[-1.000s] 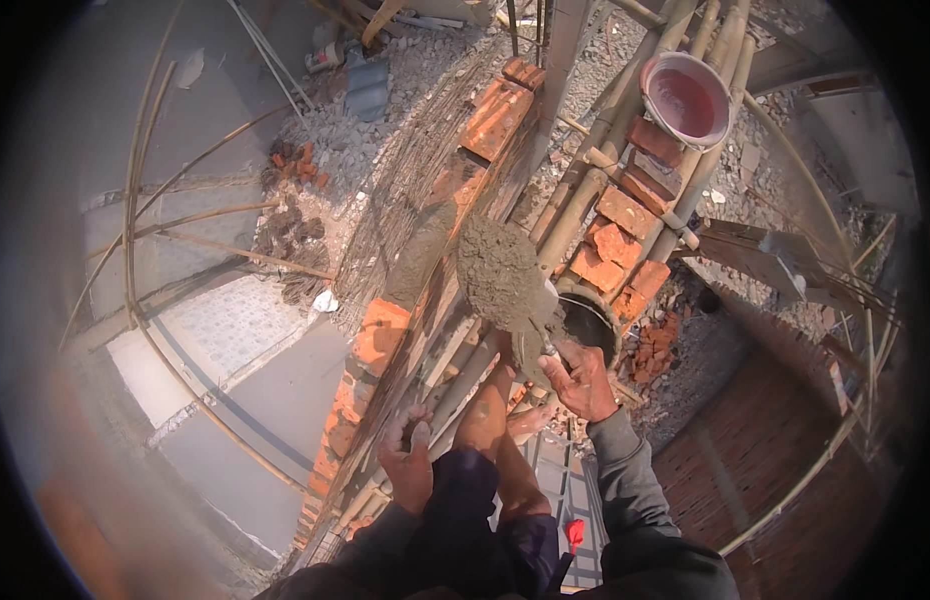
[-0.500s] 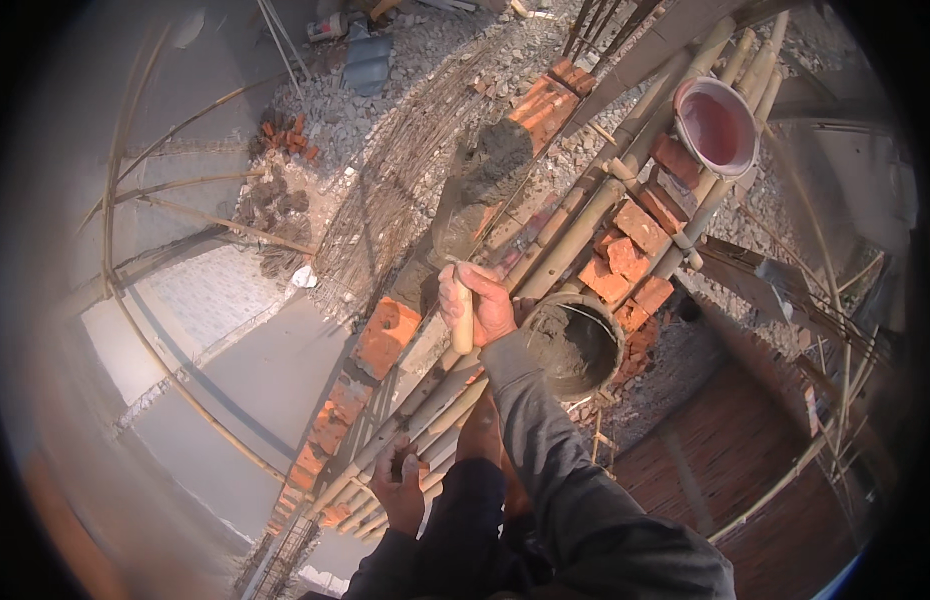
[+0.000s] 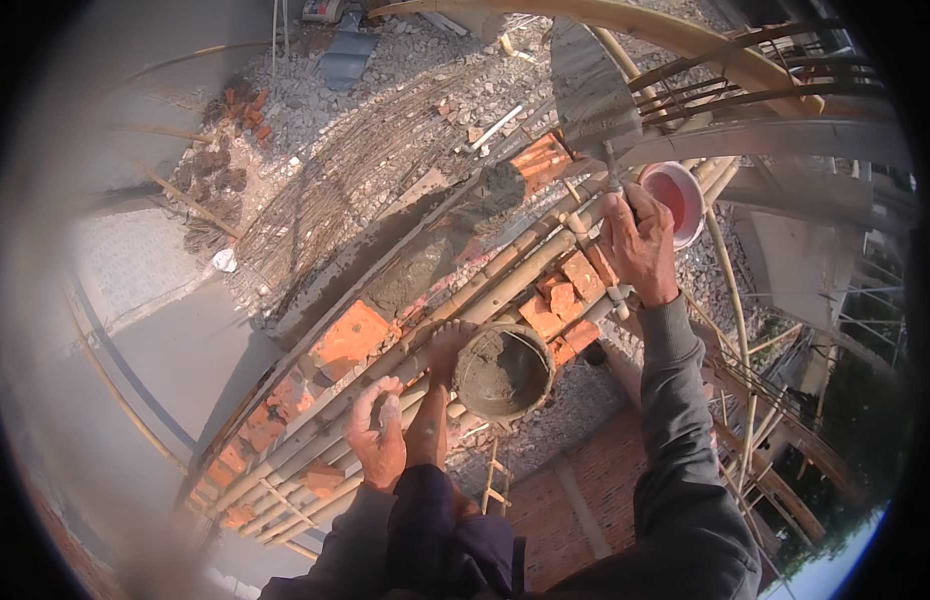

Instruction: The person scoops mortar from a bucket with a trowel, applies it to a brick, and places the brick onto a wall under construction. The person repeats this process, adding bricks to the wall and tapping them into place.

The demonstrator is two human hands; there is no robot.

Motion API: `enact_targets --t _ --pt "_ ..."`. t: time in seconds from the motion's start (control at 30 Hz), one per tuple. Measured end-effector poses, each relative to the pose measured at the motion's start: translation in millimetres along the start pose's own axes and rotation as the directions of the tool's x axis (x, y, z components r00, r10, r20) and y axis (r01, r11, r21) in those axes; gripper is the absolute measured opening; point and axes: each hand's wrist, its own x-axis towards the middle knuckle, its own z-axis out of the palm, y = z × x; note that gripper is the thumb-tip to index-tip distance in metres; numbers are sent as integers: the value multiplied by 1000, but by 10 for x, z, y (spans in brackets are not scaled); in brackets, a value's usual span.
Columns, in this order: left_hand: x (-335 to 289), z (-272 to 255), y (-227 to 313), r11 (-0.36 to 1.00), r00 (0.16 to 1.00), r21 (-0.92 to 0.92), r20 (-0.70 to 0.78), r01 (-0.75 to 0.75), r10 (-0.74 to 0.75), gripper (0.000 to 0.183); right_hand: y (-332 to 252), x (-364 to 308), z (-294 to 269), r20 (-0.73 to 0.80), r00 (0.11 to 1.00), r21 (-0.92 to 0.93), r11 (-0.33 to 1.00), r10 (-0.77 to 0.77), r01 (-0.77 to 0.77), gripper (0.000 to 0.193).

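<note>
My right hand [image 3: 640, 240] is closed around the handle of a trowel [image 3: 591, 90]. Its grey, mortar-smeared blade points away from me, past the far bricks of the wall. My left hand [image 3: 378, 440] hovers over the bamboo poles, fingers apart and nothing visible in it. It is nearest to a row of orange bricks [image 3: 351, 335] on the narrow wall. Wet grey mortar [image 3: 420, 278] covers the wall top between those bricks and a far brick [image 3: 541, 162]. A bucket of mortar [image 3: 503, 372] stands between my two arms.
Broken and whole bricks [image 3: 565, 295] lie on the bamboo scaffold [image 3: 525, 272] past the mortar bucket. A pink-lined bucket [image 3: 675, 200] stands beside my right hand. My bare foot [image 3: 447, 348] rests on the poles. Rubble [image 3: 405, 75] covers the ground below, and rebar [image 3: 755, 75] crosses the upper right.
My right hand has swung the trowel from the mortar bed out to the far right, turning its blade upward. My left hand has risen and its fingers have spread. The whole view has shifted.
</note>
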Motion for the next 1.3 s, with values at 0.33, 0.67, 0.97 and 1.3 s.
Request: enact_targets --t 0.33,0.67,0.97,1.3 --pt "2962 2401 334 784 844 518 537 -342 14 74 410 -1468 1369 139 636 918 141 759 -370 20" --pt "3385 3246 12 482 767 734 617 -478 -178 58 1017 -357 1166 305 665 845 -515 681 140 13" --pt "3353 3228 47 493 793 747 585 -446 -168 48 921 -6 1041 284 536 892 -424 795 157 11" --pt "2813 3056 -124 231 821 790 563 -567 90 67 -311 -1309 -207 238 821 269 777 520 -570 48"
